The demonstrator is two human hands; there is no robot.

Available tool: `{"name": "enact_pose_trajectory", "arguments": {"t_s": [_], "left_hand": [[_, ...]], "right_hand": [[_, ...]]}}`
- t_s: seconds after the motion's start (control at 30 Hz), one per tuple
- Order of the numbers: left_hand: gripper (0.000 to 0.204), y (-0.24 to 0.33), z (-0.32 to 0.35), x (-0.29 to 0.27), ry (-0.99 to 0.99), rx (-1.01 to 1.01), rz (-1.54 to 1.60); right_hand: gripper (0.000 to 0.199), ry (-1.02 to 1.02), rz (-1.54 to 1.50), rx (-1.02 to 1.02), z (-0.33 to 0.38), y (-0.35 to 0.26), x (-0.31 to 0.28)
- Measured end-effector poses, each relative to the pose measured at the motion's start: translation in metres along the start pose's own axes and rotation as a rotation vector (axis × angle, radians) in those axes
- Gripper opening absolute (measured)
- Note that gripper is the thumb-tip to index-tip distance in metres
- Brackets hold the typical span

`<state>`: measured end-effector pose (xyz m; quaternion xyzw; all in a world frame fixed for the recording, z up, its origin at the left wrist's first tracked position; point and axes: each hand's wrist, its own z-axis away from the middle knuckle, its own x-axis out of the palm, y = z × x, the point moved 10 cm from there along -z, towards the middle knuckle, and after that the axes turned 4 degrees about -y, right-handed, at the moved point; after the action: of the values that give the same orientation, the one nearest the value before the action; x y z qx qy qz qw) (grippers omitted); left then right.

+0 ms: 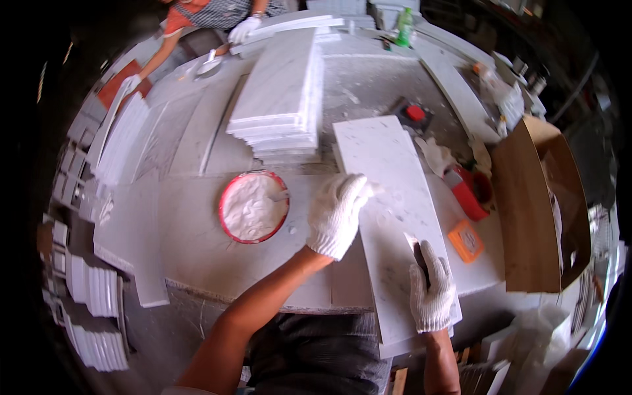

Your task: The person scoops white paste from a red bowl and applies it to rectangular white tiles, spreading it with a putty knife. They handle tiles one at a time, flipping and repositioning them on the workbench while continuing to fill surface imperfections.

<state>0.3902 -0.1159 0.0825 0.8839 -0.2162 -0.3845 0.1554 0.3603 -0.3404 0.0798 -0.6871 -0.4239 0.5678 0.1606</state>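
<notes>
A long white marble slab (395, 178) lies lengthwise in front of me, its near end close to my body. My right hand (432, 289), in a white knitted glove, is closed round the dark handle of a putty knife (419, 257), its blade close to the slab's face. My left hand (337, 214), gloved too, is at the slab's left edge with fingers drawn together; whatever they hold, if anything, is hidden. Left of it sits a red-rimmed bowl (249, 214) of white paste, with a tool resting in it.
A tall stack of slabs (276, 92) rises beyond the bowl. On the right are an orange box (465, 241), a red tape roll (471, 194) and an open cardboard box (526, 210). A green bottle (405, 27) stands far off. Another person's gloved hand (245, 29) touches slabs at the back.
</notes>
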Motion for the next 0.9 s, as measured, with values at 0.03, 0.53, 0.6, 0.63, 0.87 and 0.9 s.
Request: {"name": "enact_pose_trajectory", "arguments": {"t_s": [0.03, 0.53, 0.6, 0.63, 0.87, 0.9], "left_hand": [[0.038, -0.005, 0.013, -0.005, 0.056, -0.029, 0.1], [0.037, -0.084, 0.208, -0.117, 0.199, -0.602, 0.159], [0.034, -0.083, 0.207, -0.119, 0.188, -0.532, 0.143], [0.032, -0.08, 0.202, -0.119, 0.182, -0.496, 0.139], [0.022, -0.089, 0.205, -0.114, 0.145, -0.629, 0.298], [0.022, -0.087, 0.202, -0.116, 0.147, -0.611, 0.291]], "right_hand": [[0.043, -0.018, -0.015, -0.008, 0.0, 0.0, 0.003], [0.032, -0.443, -0.032, -0.46, -0.056, -0.149, 0.174], [0.03, -0.436, 0.085, -0.486, -0.06, -0.158, 0.203], [0.029, -0.431, 0.147, -0.498, -0.061, -0.158, 0.216], [0.033, -0.469, 0.185, -0.497, -0.062, -0.16, 0.256], [0.033, -0.486, 0.161, -0.471, -0.062, -0.161, 0.257]]}}
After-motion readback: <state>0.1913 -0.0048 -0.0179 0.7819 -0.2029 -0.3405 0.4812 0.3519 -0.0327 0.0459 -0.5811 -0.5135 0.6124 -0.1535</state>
